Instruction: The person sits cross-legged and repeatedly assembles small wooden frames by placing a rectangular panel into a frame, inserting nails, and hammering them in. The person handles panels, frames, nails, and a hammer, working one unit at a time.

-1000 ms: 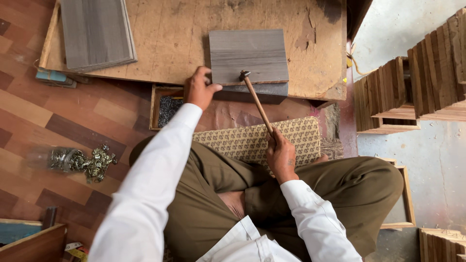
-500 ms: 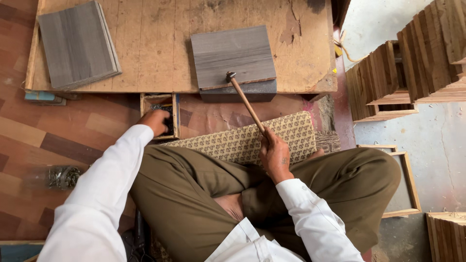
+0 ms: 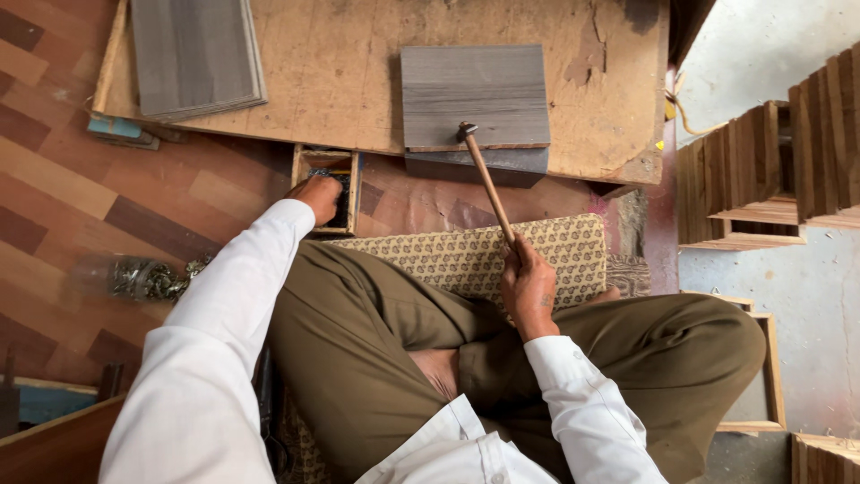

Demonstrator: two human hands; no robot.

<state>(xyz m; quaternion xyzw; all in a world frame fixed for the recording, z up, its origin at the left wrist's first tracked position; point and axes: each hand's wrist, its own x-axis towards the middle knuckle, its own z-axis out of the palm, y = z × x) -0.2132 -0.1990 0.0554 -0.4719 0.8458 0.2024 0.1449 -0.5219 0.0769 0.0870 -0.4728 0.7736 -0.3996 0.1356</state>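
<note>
My right hand (image 3: 528,285) grips the wooden handle of a small hammer (image 3: 485,180), whose metal head rests at the near edge of a grey wood-grain box (image 3: 475,97) on a low plywood board (image 3: 358,81). My left hand (image 3: 315,196) reaches into a small open wooden box (image 3: 326,186) of dark small nails beside the board's near edge; the fingers are partly hidden inside it. I sit cross-legged on a patterned cushion (image 3: 466,255).
A stack of grey panels (image 3: 195,56) lies at the board's far left. Stacked wooden boxes (image 3: 770,170) stand at the right, frames (image 3: 761,394) lower right. A clear bag of metal bits (image 3: 134,278) lies on the wood-pattern floor at left.
My left hand left the grey box's near edge and moved down-left into the small nail box. The hammer has stayed over the grey box's near edge.
</note>
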